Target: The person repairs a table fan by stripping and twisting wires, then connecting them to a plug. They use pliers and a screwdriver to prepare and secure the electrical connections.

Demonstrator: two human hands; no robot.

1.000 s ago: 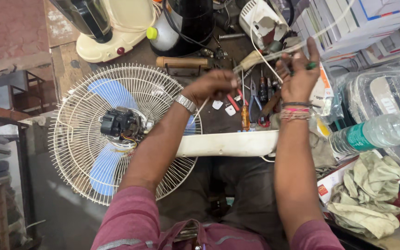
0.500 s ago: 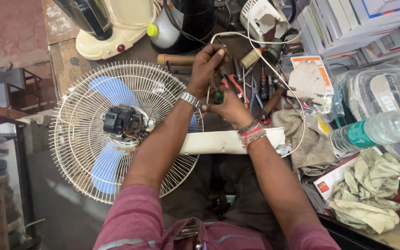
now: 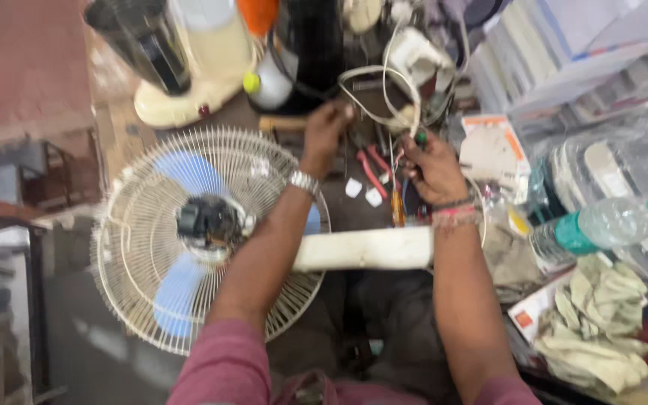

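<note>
1. White cable looped above the cluttered worktop, between the two hands, and both hands seemed to be on it; the frame was blurred, so the exact contact was hard to read.
2. Left hand was curled closed near the cable's left end, its grip apparently pinching the cable, though I could not tell this for sure.
3. Right hand had its grip pressed together around a small green-tipped tool and seemingly the cable strand beside it.
4. Red-handled pliers and other loose tools lay just under the hands; a tug on the cable could, in my judgement, have dragged or snagged these.
5. White fan stem lay across the person's lap below both forearms, with the wire fan guard and blue blades at the left; a forearm shifting could have rolled the fan off.
6. Cream mixer base and a dark jar stood just behind the cable loop, so a hard pull might have toppled them.
7. Plastic water bottle lay at the right, near the rag; a spill near wiring would have been a risk.
</note>
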